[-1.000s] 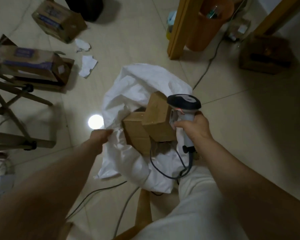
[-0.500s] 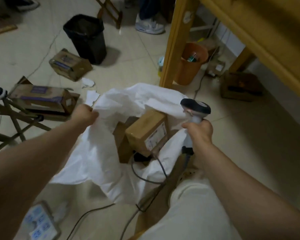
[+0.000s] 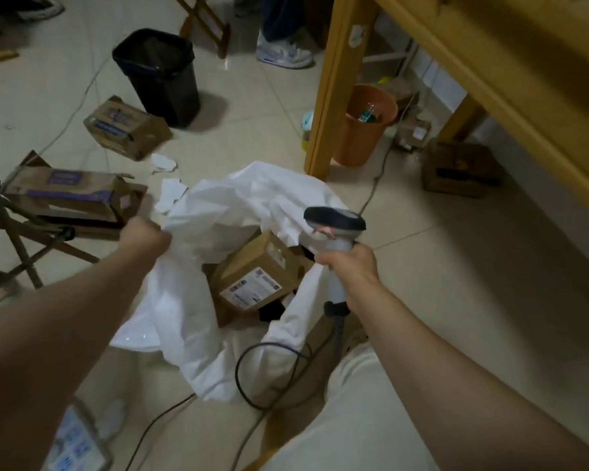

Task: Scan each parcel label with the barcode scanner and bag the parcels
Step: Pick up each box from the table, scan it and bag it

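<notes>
Left hand (image 3: 145,237) is gripping the white bag's (image 3: 198,283) rim mid-frame, right hand (image 3: 351,266) is clutching the scanner (image 3: 334,229) beside a labelled box (image 3: 255,273) lying inside.

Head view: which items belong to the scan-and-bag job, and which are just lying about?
In the job:
barcode scanner, held by the right hand
white bag, gripped by the left hand
labelled parcel inside the bag

Lying about:
black bin
orange bucket
paper scraps

L hand (image 3: 146,236) fisted at frame centre-left, gripping bag (image 3: 218,212) edge; R hand (image 3: 351,265) centre, wrapped round scanner (image 3: 335,229) handle; both arms extended.
</notes>
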The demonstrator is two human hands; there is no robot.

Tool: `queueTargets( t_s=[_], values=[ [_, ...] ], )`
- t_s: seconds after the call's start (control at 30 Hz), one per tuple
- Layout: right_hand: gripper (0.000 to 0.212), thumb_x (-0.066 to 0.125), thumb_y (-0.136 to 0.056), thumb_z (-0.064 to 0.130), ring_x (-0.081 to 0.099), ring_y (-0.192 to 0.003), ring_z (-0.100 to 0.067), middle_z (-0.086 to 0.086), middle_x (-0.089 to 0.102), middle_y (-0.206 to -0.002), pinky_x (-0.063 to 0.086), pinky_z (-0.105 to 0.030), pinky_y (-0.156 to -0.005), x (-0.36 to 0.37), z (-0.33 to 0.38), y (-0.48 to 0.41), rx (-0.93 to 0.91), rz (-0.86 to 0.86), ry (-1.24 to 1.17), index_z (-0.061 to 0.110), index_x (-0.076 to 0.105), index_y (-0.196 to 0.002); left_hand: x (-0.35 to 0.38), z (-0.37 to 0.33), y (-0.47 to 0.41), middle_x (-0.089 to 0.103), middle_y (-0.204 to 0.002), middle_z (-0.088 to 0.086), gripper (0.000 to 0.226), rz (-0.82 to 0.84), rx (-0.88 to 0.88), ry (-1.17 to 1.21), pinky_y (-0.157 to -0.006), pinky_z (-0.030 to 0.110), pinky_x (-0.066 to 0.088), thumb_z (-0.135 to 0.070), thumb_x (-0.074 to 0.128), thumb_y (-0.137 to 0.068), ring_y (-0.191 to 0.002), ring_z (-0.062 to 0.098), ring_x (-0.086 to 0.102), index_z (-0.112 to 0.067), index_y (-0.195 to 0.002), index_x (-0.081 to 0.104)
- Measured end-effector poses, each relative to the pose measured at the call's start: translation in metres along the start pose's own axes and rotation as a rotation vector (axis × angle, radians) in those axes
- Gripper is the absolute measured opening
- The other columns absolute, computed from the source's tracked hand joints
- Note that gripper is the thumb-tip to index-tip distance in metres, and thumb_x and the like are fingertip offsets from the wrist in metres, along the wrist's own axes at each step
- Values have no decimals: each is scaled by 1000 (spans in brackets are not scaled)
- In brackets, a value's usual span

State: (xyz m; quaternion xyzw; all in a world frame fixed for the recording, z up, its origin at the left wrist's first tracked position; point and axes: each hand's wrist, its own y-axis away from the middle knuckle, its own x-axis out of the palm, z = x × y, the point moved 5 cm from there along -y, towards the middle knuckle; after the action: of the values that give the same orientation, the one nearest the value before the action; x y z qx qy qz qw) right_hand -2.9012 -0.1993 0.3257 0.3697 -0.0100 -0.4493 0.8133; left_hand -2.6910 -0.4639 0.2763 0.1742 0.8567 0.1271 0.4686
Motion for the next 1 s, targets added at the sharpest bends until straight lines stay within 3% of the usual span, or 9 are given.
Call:
queueTargets(
  t_s=[0.17,0.23,0.33,0.43,0.53,0.63,0.73,0.87,1.0],
  values=[
    [38,76,-73,14,62,-90,-25,-6,65,-99,53,-41,-83,12,46,17,-231,44,-159,13,59,-106,-36,-48,-16,64,-94,25,24,-224,120,42,-75,43,53,-18,49,-98,-87,40,63,0,-96,64],
    [36,75,-75,11,59,-87,-20,-3,62,-93,52,-39,-83,20,44,22,-221,88,-171,13,58,-107,-35,-44,-20,62,-96,21,26,-183,84,128,-57,34,56,-17,52,-98,-82,36,64,4,-108,63],
    [22,72,-76,6,59,-81,-25,-6,59,-82,51,-40,-79,27,14,15,-25,58,-114,8,57,-92,-12,-7,-17,56,-85,20,17,8,-38,53,-37,25,47,-2,62,-88,-68,29,57,12,-97,60],
    [28,72,-77,6,57,-75,-24,-10,57,-85,49,-36,-71,29,-6,11,84,34,-64,5,54,-98,-2,25,-18,57,-83,23,13,-20,-108,-46,-61,32,43,1,59,-86,-74,32,54,13,-89,62],
    [33,73,-76,7,58,-86,-28,-11,59,-96,51,-40,-78,25,10,7,0,-13,-77,9,52,-101,-5,17,-26,64,-87,22,17,-15,-56,60,-73,40,55,-9,62,-87,-82,37,64,8,-86,64],
    [37,74,-75,8,60,-96,-29,-10,62,-106,52,-43,-88,29,45,12,-156,22,-177,13,55,-106,-3,-6,-23,61,-111,19,41,46,3,129,-90,43,51,-26,70,-85,-105,38,60,-4,-119,61],
    [41,74,-74,7,60,-100,-28,-9,63,-109,51,-43,-91,31,51,10,-196,51,-186,13,57,-111,17,-8,-7,53,-133,18,64,84,51,24,-93,39,47,-25,72,-83,-116,35,54,-12,-140,47],
    [35,73,-75,4,58,-89,-28,-10,59,-96,50,-37,-78,13,18,0,-43,-38,-123,6,55,-106,60,1,16,55,-134,15,57,226,162,-80,-100,37,45,-22,68,-86,-118,31,55,-12,-139,50],
    [32,74,-75,2,57,-86,-26,-7,59,-92,48,-35,-77,6,-4,-3,-22,-40,-124,11,53,-99,106,0,39,45,-144,3,45,462,437,-326,-105,27,31,-16,59,-92,-131,23,44,-20,-137,52]
  ],
)
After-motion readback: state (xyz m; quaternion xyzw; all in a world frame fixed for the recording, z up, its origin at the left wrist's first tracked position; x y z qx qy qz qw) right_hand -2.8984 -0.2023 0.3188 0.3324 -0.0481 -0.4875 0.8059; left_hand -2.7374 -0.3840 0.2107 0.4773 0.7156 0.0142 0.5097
